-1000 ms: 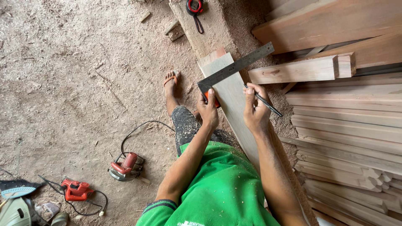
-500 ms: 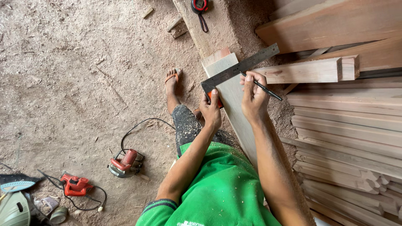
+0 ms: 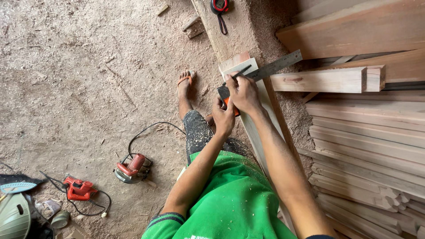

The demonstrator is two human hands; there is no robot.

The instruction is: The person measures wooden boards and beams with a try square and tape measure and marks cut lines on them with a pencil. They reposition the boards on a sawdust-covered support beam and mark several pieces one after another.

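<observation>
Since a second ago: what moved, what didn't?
The right hand slid its pencil left along the square's steel blade, toward the near edge of the pale plank. The left hand stayed pressed on the square's stock. Plank, tape measure and floor power tools unchanged.

- The dirt floor (image 3: pixel 79 66) is strewn with sawdust and wood chips, thickest beside the long timber beam (image 3: pixel 234 31).
- On that beam lie a red-and-black tape measure (image 3: pixel 219 6) at the far end and a pale plank (image 3: pixel 259 124) running toward the person.
- A metal square (image 3: pixel 270 67) rests across the plank's far end.
- On the floor sit a red router (image 3: pixel 132 168) with its black cord (image 3: pixel 152 129), a red power tool (image 3: pixel 79 188), and small wood offcuts (image 3: pixel 191 25).
- A sandalled foot (image 3: pixel 184 84) stands on the dirt.
- Stacked boards (image 3: pixel 363 132) fill the right side.
</observation>
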